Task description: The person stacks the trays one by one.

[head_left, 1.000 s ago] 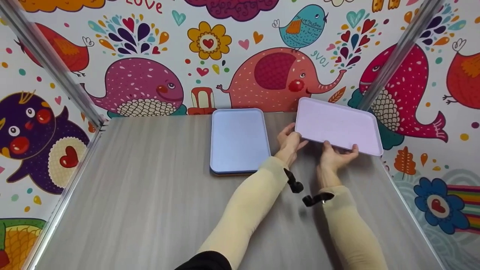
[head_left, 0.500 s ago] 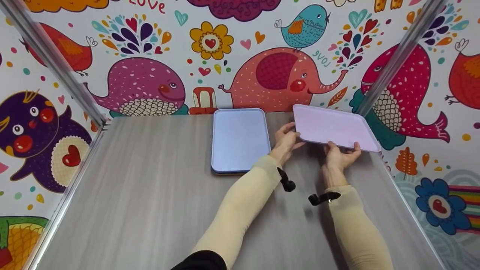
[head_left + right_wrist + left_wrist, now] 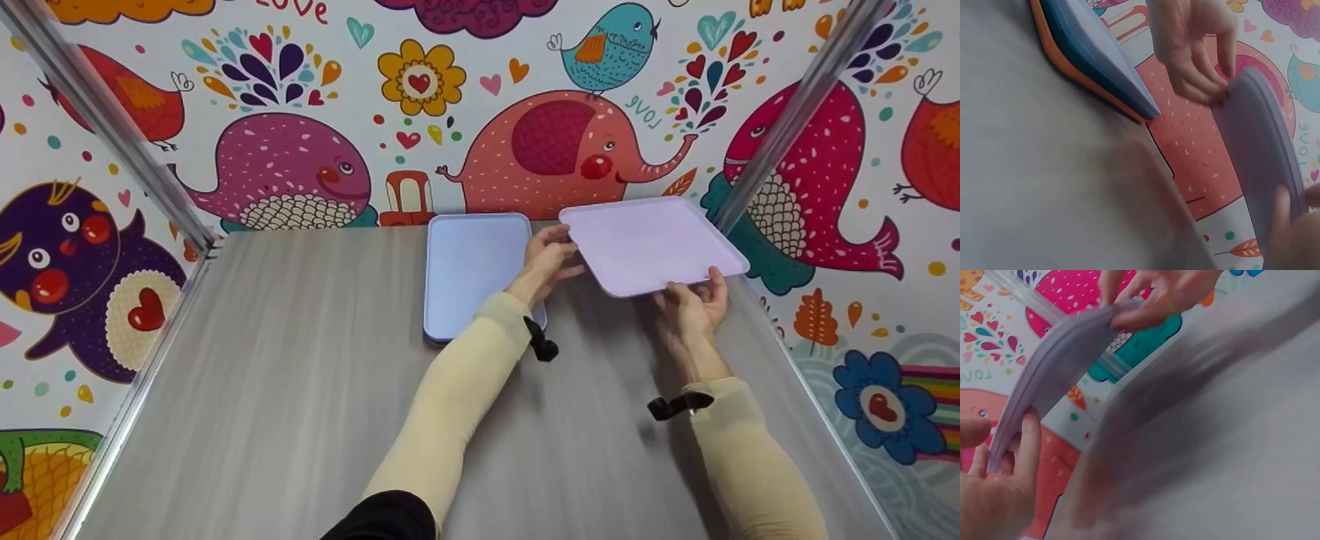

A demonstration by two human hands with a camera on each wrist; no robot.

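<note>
Both hands hold a lilac rectangular tray (image 3: 652,244) up over the right rear of the table, tilted. My left hand (image 3: 547,262) pinches its left corner; in the left wrist view the fingers (image 3: 1028,444) lie on both sides of the rim. My right hand (image 3: 696,311) grips the near edge toward the right, thumb on one face and fingers on the other. Left of it, partly behind my left forearm, a light blue tray (image 3: 472,270) tops a stack. Beneath it the right wrist view shows a dark teal tray (image 3: 1075,55) and an orange tray (image 3: 1069,73).
The grey wood-look table (image 3: 300,375) ends at a patterned wall (image 3: 420,150) close behind the trays. Metal posts (image 3: 780,142) rise at the rear corners. Black wrist mounts (image 3: 679,405) stick out from both sleeves.
The lilac tray has turned and moved left, its left end swinging nearer the blue stack. My left hand has moved left and slightly back with it; my right hand has shifted a little right.
</note>
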